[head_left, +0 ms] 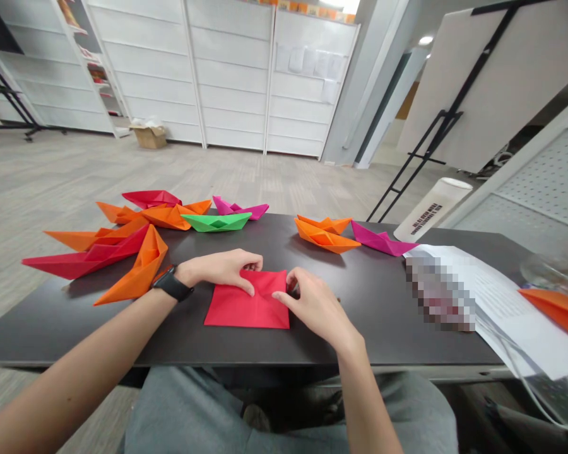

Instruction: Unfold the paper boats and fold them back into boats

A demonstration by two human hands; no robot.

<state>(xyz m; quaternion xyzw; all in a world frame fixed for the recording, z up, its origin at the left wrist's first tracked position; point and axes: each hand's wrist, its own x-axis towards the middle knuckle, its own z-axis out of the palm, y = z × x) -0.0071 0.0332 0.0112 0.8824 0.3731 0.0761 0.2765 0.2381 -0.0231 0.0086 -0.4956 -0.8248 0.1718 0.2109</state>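
Note:
A red square of paper [246, 308] lies on the dark table [373, 309] in front of me, partly folded at its far edge. My left hand [224, 268], with a black watch on the wrist, presses its curled fingers on the paper's upper left part. My right hand [312, 301] pinches the paper's upper right corner with thumb and forefinger.
Several folded paper boats sit around: orange and red ones [123, 252] at left, a green one [216, 221] and a magenta one [240, 209] at the back, orange [324, 234] and magenta [381, 241] at right. White printed sheets [497, 296] lie at right. An orange sheet [561, 310] rests on them.

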